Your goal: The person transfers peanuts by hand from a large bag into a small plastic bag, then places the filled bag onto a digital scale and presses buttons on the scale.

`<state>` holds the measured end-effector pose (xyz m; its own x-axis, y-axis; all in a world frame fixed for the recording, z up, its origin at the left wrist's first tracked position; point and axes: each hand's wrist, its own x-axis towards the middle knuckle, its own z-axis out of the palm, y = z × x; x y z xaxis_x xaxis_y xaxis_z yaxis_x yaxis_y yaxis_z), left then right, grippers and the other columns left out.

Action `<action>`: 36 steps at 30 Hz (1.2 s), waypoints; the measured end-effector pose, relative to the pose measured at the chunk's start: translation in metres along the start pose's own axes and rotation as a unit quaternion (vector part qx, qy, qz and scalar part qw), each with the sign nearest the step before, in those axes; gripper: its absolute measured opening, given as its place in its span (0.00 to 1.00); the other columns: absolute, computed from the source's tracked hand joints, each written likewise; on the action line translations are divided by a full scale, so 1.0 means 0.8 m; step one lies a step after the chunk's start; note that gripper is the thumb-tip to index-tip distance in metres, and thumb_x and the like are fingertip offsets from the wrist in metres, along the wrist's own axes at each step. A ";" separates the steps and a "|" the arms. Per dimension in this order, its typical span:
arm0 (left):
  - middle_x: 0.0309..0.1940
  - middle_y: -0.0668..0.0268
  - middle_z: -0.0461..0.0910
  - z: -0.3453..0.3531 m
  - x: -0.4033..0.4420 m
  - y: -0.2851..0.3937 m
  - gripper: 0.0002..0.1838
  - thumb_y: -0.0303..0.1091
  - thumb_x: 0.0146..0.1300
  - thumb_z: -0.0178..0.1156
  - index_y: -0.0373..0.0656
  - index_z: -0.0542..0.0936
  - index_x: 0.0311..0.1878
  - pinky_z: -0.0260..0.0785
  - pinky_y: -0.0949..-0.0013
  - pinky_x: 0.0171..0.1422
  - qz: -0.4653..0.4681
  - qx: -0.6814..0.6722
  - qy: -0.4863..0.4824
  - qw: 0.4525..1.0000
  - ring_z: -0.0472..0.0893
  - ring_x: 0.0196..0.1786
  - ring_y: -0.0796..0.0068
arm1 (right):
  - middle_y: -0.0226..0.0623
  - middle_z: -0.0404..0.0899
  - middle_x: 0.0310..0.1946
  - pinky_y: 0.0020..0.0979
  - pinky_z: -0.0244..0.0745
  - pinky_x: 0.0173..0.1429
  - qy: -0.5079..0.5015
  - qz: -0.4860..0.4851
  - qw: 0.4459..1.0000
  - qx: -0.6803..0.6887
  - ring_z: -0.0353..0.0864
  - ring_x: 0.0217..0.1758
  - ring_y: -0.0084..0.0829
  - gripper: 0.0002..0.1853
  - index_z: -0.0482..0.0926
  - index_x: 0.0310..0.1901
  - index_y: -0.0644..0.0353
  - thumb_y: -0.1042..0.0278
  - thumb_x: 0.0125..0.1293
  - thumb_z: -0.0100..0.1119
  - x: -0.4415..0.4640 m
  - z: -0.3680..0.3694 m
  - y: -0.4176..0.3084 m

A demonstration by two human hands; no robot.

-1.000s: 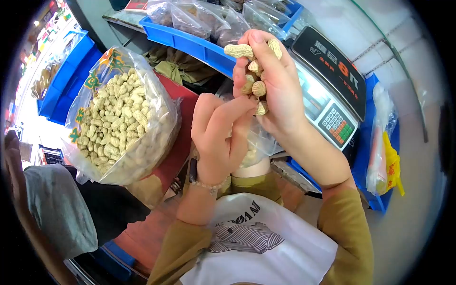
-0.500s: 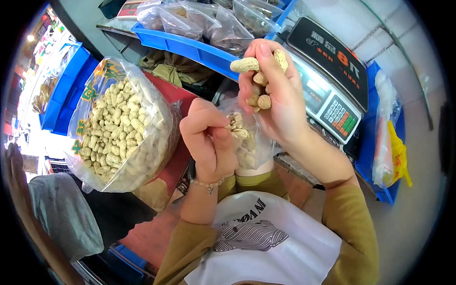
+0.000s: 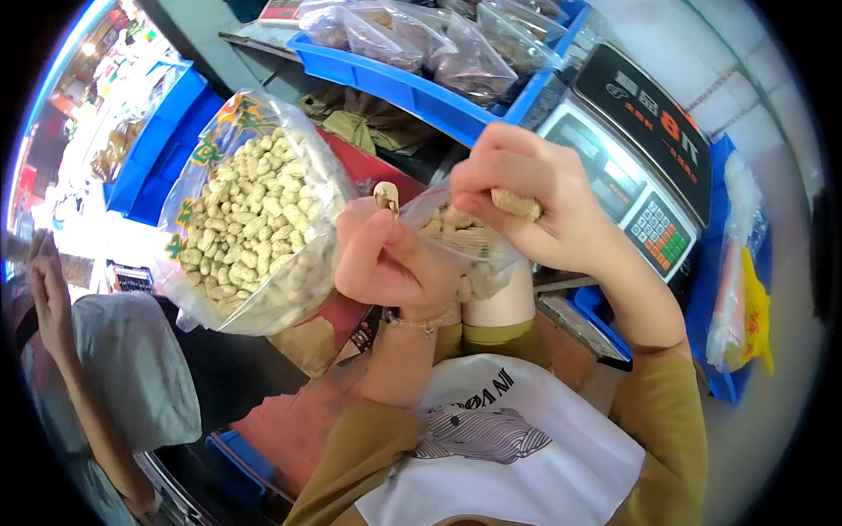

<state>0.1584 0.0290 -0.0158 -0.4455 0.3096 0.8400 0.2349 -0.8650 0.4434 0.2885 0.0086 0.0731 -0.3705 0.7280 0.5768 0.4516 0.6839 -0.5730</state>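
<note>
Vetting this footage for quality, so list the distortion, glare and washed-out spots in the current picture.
Head view: curved black borders, with stretched, bent shapes toward the edges; head view: bright background at left washed out to white; head view: pale sheen on the scale's display, shiny highlights on the big peanut bag.

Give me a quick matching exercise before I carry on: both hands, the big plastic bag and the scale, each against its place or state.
Things
1. left hand
2. digital scale
3. right hand
4. large plastic bag

Places and states
A. open at the top, with loose peanuts inside
B. curled, with one peanut showing at its fingers
C. at the right of the view, black on top, with a keypad
D. holding up a pinched peanut, its shell seemingly broken

Right pairs: 1-D, 2-C, 3-B, 4-A
</note>
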 end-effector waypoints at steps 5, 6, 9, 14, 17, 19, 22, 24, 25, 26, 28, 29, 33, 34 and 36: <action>0.39 0.61 0.69 -0.016 0.001 -0.001 0.09 0.25 0.72 0.51 0.39 0.66 0.52 0.63 0.72 0.41 0.048 0.138 0.019 0.989 0.68 0.36 0.75 | 0.41 0.75 0.31 0.39 0.73 0.36 -0.182 0.039 0.982 -0.031 0.79 0.34 0.45 0.06 0.79 0.37 0.60 0.68 0.60 0.62 0.016 0.003 -0.006; 0.37 0.62 0.69 -0.021 0.002 -0.001 0.09 0.24 0.71 0.51 0.39 0.67 0.52 0.62 0.72 0.39 0.052 0.158 0.017 0.986 0.67 0.34 0.75 | 0.41 0.75 0.31 0.40 0.73 0.36 -0.217 0.037 0.975 -0.042 0.80 0.35 0.45 0.06 0.78 0.36 0.60 0.67 0.60 0.62 0.020 0.005 -0.005; 0.28 0.64 0.68 -0.029 0.007 -0.006 0.10 0.19 0.69 0.50 0.39 0.68 0.52 0.55 0.70 0.29 0.065 0.184 0.030 0.980 0.64 0.26 0.73 | 0.40 0.75 0.30 0.41 0.72 0.36 -0.253 0.016 0.963 -0.095 0.78 0.35 0.45 0.06 0.79 0.36 0.59 0.67 0.59 0.61 0.033 0.016 -0.008; 0.28 0.66 0.67 -0.037 0.005 -0.011 0.09 0.20 0.69 0.51 0.39 0.69 0.51 0.54 0.71 0.30 0.015 0.153 0.101 0.983 0.63 0.27 0.75 | 0.42 0.79 0.31 0.43 0.75 0.40 -0.316 0.022 0.940 -0.129 0.80 0.37 0.46 0.07 0.82 0.33 0.58 0.66 0.57 0.60 0.050 0.033 -0.015; 0.29 0.66 0.68 -0.042 0.005 -0.008 0.08 0.21 0.70 0.52 0.38 0.69 0.50 0.55 0.72 0.32 -0.010 0.160 0.101 0.982 0.64 0.29 0.77 | 0.43 0.82 0.30 0.42 0.77 0.44 -0.293 0.019 0.944 -0.150 0.82 0.38 0.46 0.07 0.83 0.32 0.58 0.67 0.54 0.60 0.047 0.041 -0.017; 0.30 0.66 0.69 -0.043 0.004 -0.009 0.07 0.22 0.70 0.52 0.38 0.70 0.49 0.56 0.73 0.33 -0.008 0.164 0.101 0.981 0.64 0.30 0.77 | 0.43 0.82 0.31 0.42 0.77 0.44 -0.275 0.015 0.949 -0.151 0.82 0.38 0.46 0.07 0.84 0.32 0.58 0.67 0.54 0.60 0.043 0.044 -0.014; 0.32 0.66 0.69 -0.040 0.003 -0.012 0.07 0.22 0.70 0.53 0.38 0.70 0.49 0.56 0.74 0.34 -0.005 0.161 0.116 0.980 0.65 0.31 0.77 | 0.43 0.82 0.31 0.42 0.77 0.44 -0.269 0.015 0.950 -0.155 0.82 0.38 0.45 0.08 0.84 0.33 0.58 0.67 0.53 0.61 0.041 0.037 -0.012; 0.33 0.66 0.69 -0.039 0.002 -0.013 0.07 0.22 0.69 0.53 0.38 0.71 0.49 0.56 0.74 0.34 -0.004 0.160 0.126 0.979 0.64 0.32 0.78 | 0.43 0.82 0.32 0.42 0.77 0.45 -0.280 0.031 0.947 -0.155 0.82 0.39 0.45 0.08 0.84 0.33 0.58 0.66 0.53 0.61 0.041 0.033 -0.014; 0.33 0.66 0.69 -0.038 0.002 -0.014 0.07 0.22 0.69 0.53 0.38 0.71 0.49 0.56 0.74 0.34 -0.003 0.161 0.130 0.978 0.64 0.32 0.78 | 0.44 0.82 0.32 0.42 0.77 0.45 -0.289 0.043 0.944 -0.154 0.82 0.39 0.45 0.09 0.84 0.34 0.58 0.66 0.52 0.62 0.043 0.029 -0.018; 0.33 0.66 0.69 -0.038 0.002 -0.014 0.07 0.22 0.69 0.53 0.38 0.71 0.49 0.56 0.74 0.34 -0.002 0.162 0.134 0.978 0.64 0.32 0.78 | 0.44 0.82 0.32 0.42 0.77 0.46 -0.298 0.056 0.941 -0.152 0.82 0.40 0.45 0.09 0.84 0.35 0.58 0.66 0.52 0.62 0.045 0.027 -0.021; 0.33 0.66 0.69 -0.036 0.004 -0.012 0.07 0.22 0.69 0.53 0.38 0.71 0.49 0.56 0.74 0.34 0.004 0.167 0.133 0.977 0.65 0.32 0.77 | 0.45 0.82 0.34 0.41 0.76 0.47 -0.281 0.042 0.945 -0.161 0.81 0.42 0.45 0.10 0.84 0.36 0.58 0.67 0.51 0.63 0.042 0.024 -0.018; 0.33 0.66 0.69 -0.035 0.005 -0.011 0.07 0.22 0.69 0.53 0.38 0.71 0.49 0.57 0.73 0.34 0.007 0.169 0.132 0.977 0.65 0.32 0.77 | 0.45 0.82 0.34 0.41 0.76 0.48 -0.272 0.035 0.947 -0.166 0.80 0.42 0.46 0.11 0.83 0.37 0.58 0.67 0.51 0.63 0.041 0.023 -0.017; 0.32 0.66 0.69 -0.036 0.009 -0.008 0.08 0.22 0.70 0.52 0.38 0.70 0.49 0.57 0.73 0.34 0.016 0.173 0.120 0.977 0.64 0.31 0.78 | 0.45 0.81 0.34 0.42 0.74 0.47 -0.270 0.033 0.948 -0.164 0.79 0.43 0.46 0.13 0.80 0.39 0.59 0.68 0.50 0.64 0.045 0.023 -0.022; 0.32 0.65 0.68 -0.037 0.011 -0.009 0.08 0.22 0.70 0.52 0.38 0.70 0.50 0.57 0.73 0.34 0.023 0.177 0.119 0.977 0.64 0.31 0.78 | 0.44 0.81 0.34 0.42 0.74 0.46 -0.259 0.022 0.953 -0.153 0.79 0.42 0.47 0.14 0.79 0.39 0.60 0.68 0.49 0.65 0.045 0.024 -0.020; 0.31 0.65 0.68 -0.037 0.011 -0.010 0.08 0.22 0.70 0.51 0.39 0.69 0.50 0.57 0.74 0.33 0.025 0.167 0.117 0.979 0.65 0.30 0.78 | 0.43 0.80 0.31 0.41 0.73 0.43 -0.242 -0.001 0.962 -0.129 0.79 0.40 0.45 0.14 0.77 0.39 0.60 0.68 0.49 0.65 0.046 0.025 -0.016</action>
<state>0.1268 0.0267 -0.0215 -0.6031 0.1365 0.7859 0.5138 -0.6872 0.5136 0.2529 0.0276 0.0904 -0.6782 0.7063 0.2028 0.6134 0.6961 -0.3732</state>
